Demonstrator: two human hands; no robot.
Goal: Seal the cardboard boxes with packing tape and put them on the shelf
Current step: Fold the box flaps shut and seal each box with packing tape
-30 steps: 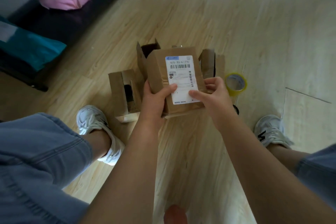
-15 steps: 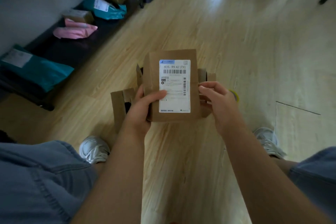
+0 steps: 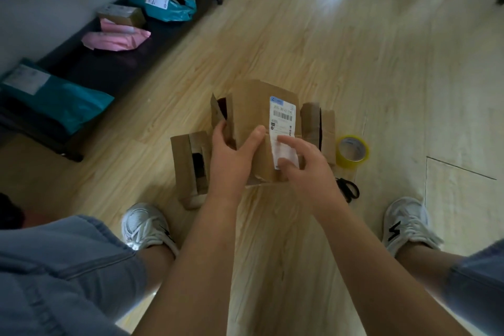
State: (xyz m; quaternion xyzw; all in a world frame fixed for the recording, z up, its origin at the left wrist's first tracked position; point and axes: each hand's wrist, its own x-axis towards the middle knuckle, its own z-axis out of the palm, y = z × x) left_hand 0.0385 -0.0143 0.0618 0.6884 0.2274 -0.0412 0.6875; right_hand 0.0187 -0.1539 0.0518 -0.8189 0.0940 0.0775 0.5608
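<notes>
Shelf point(image 3: 109, 68) low and dark, far left, parcels point(image 3: 54, 101) lying on it; box point(image 3: 253, 117) held at centre above the floor point(image 3: 327, 49), well apart from the shelf; three more boxes point(image 3: 188, 161) on the floor just behind and beside it, flaps open. Judged light: two bare hands carry it easily; card faces look stiff, likely to give at any loose flap; matt surface, not slippery. Best hold judged to be the opposite side walls, clear of the seam to be taped. Left hand point(image 3: 231, 161) grips the left edge, thumb across the front face, fingers wrapped behind; right hand point(image 3: 308, 169) holds the near right part, forefinger and thumb on the label point(image 3: 282, 123); whether they pinch the label or only press it, cannot tell. Tape point(image 3: 351, 151) on the floor to the right, untouched; scissors point(image 3: 349, 189) nearer, close to it. Hidden: the box's flaps and far face, so sealed or unsealed is unknown; contents unseen; right hand's other fingers out of sight; label text too blurred to read; tape's free end not visible.
</notes>
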